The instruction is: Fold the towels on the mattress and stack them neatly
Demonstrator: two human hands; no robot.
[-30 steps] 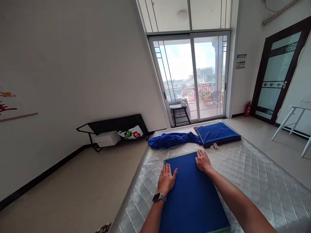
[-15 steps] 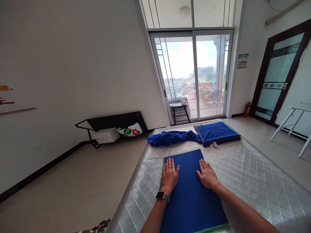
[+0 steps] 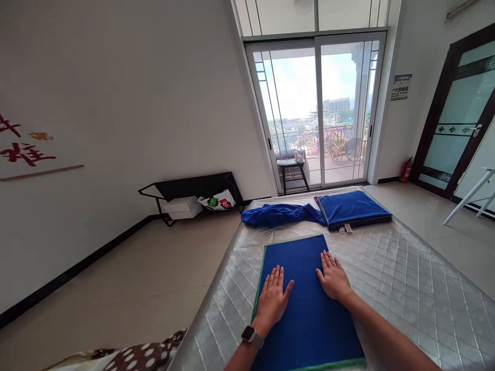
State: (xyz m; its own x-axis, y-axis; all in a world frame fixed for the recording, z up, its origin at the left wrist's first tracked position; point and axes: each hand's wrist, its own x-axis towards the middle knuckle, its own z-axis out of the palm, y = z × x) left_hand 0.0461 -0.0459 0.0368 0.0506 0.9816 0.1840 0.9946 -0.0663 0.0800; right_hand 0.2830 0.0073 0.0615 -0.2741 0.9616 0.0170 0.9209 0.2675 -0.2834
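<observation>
- On my feed, brown-and-white dotted fabric (image 3: pixel 143 356) shows at the bottom edge, left of the mattress.
- I see the left hand (image 3: pixel 273 300) released, palm down, fingers extended on the blue cloth (image 3: pixel 309 319); its wrist wears a watch (image 3: pixel 248 333).
- I have the right hand (image 3: pixel 334 277) lying flat and released too, fingers slightly spread, at the cloth's right edge.
- The blue cloth, green along its left and near edges, lies smooth on the silver quilted mattress (image 3: pixel 406 299), between and under my hands.
- Beyond it I make out a crumpled blue cloth (image 3: pixel 276 215), touching the folded stack (image 3: pixel 355 207) on its right; a white tag (image 3: pixel 348 228) hangs from the stack's near side.
- Off the mattress, at the left wall, I see a black rack (image 3: pixel 193 186) with white boxes (image 3: pixel 182 207) and a printed bag (image 3: pixel 218 201).
- Farthest off, I view a dark stool (image 3: pixel 290 163) by the sliding door (image 3: pixel 319 113), and a red extinguisher (image 3: pixel 406 170) beside the dark-framed door (image 3: pixel 452 123).
</observation>
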